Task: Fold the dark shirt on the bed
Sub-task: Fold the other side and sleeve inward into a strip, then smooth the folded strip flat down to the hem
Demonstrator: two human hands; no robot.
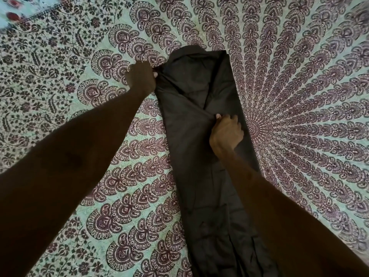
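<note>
The dark shirt lies on the bed as a long narrow strip, running from the far middle toward me. Its sides are folded inward, with a diagonal fold across the upper part. My left hand pinches the shirt's far left edge near the top. My right hand pinches a fold at the strip's middle, fingers closed on the cloth. Both forearms stretch in from the bottom corners, and the right one hides part of the shirt's lower right side.
A bedspread with a mint ground and dark maroon mandala print covers the whole bed around the shirt. A different floral fabric shows at the far left corner.
</note>
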